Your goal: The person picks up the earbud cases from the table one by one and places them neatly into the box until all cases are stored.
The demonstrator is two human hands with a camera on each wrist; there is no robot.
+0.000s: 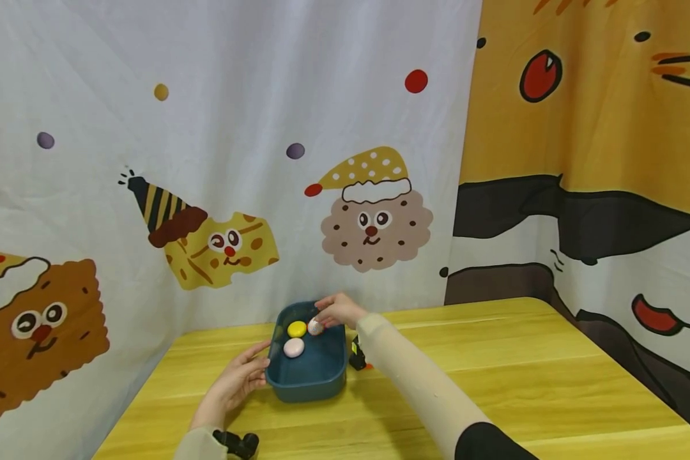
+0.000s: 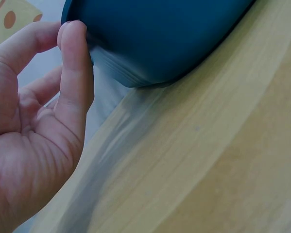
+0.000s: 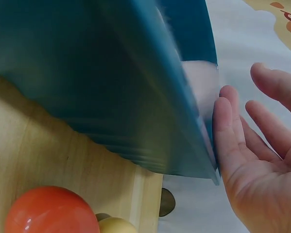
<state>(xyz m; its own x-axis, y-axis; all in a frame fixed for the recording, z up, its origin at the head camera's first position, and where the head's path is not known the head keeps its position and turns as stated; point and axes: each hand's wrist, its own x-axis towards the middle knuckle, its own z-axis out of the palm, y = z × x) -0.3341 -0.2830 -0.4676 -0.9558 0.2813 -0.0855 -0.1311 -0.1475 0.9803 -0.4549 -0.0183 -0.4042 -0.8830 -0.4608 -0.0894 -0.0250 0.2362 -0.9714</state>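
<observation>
A dark teal bin (image 1: 307, 393) stands on the table, holding a yellow rounded piece (image 1: 297, 329), a pale pink rounded piece (image 1: 294, 347) and a whitish, pink-tinged piece (image 1: 314, 327). My left hand (image 1: 238, 380) is at the bin's left side, its thumb (image 2: 75, 43) and forefinger tips right at the rim. My right hand (image 1: 339, 310) reaches over the back right of the bin, close above the whitish piece. In the right wrist view its fingers (image 3: 225, 124) are loosely extended beside the bin's edge, thumb apart, gripping nothing.
A shiny orange-red round object (image 3: 53, 211) lies on the table beside the bin, mostly behind the right sleeve in the head view. Next to it is a yellow rounded object (image 3: 117, 226). A printed curtain (image 1: 230, 128) hangs behind the wooden table (image 1: 494, 358).
</observation>
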